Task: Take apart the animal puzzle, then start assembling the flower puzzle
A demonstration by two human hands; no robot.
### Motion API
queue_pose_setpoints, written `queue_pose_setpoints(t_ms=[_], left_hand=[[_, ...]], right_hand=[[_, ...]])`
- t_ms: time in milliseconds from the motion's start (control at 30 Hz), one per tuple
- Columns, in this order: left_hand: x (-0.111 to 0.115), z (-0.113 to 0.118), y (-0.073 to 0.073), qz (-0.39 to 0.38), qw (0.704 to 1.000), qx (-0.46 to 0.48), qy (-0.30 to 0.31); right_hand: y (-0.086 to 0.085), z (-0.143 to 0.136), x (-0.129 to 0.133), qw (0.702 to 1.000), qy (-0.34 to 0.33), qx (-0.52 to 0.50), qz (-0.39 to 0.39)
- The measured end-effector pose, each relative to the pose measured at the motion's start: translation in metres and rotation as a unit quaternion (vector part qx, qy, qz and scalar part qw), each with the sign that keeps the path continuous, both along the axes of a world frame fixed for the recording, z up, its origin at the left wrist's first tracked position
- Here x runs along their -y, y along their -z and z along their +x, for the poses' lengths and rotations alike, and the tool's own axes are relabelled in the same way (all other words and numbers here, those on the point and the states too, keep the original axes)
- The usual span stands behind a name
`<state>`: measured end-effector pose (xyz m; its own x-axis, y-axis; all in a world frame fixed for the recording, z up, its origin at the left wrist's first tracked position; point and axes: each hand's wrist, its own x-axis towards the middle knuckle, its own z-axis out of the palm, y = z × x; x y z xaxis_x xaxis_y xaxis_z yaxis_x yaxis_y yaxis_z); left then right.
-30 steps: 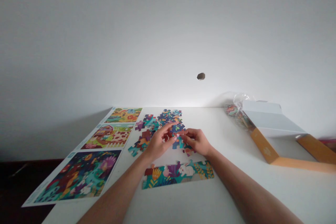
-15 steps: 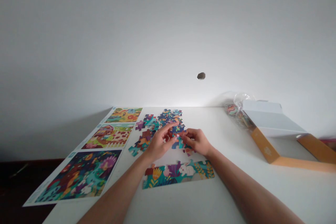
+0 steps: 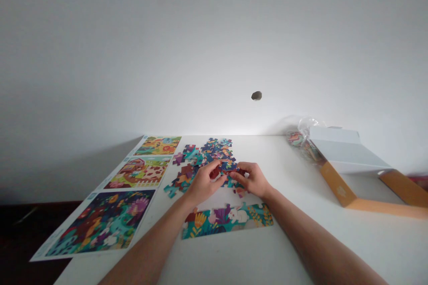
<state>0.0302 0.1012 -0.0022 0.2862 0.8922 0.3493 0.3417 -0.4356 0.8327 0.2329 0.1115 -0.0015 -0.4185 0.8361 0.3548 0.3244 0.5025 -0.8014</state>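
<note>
Over the heap of loose puzzle pieces (image 3: 214, 151), my two hands are close together. My right hand (image 3: 252, 179) pinches a dark blue and red puzzle piece (image 3: 230, 170) between thumb and fingers. The thumb and forefinger of my left hand (image 3: 204, 182) are curved but apart, beside that piece; reddish pieces show in the gap between them. Nearer to me lies a joined strip of puzzle (image 3: 227, 222) with a white rabbit, purple leaves and yellow plants. Its upper edge has open knobs and notches. My hands hide part of the heap.
A printed picture sheet (image 3: 96, 222) with several scenes lies along the left table edge. At the right stands an opened orange and white box (image 3: 344, 191), with a clear plastic bag (image 3: 307, 136) of pieces behind it. A white wall with a hole (image 3: 256, 95) rises behind the table.
The forefinger of my left hand has lowered slightly. My right hand has tilted the puzzle piece a little, and its fingers have shifted on it. The strip and sheet stay in place.
</note>
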Motion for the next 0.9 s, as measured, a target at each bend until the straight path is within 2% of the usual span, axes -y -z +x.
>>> queue_pose_setpoints(t_ms=[333, 700, 900], left_hand=[[-0.0007, 0.0003, -0.0001, 0.013, 0.998, -0.050, -0.039], [0.0018, -0.0004, -0.0066, 0.008, 0.996, -0.079, -0.035], [-0.0004, -0.0008, -0.0044, 0.018, 0.994, -0.096, -0.046]], right_hand=[[0.0062, -0.0001, -0.0018, 0.999, 0.011, -0.034, -0.032], [0.0050, 0.0025, -0.0023, 0.997, -0.004, -0.053, -0.058], [0.0030, 0.0000, -0.0015, 0.999, 0.004, -0.023, -0.031]])
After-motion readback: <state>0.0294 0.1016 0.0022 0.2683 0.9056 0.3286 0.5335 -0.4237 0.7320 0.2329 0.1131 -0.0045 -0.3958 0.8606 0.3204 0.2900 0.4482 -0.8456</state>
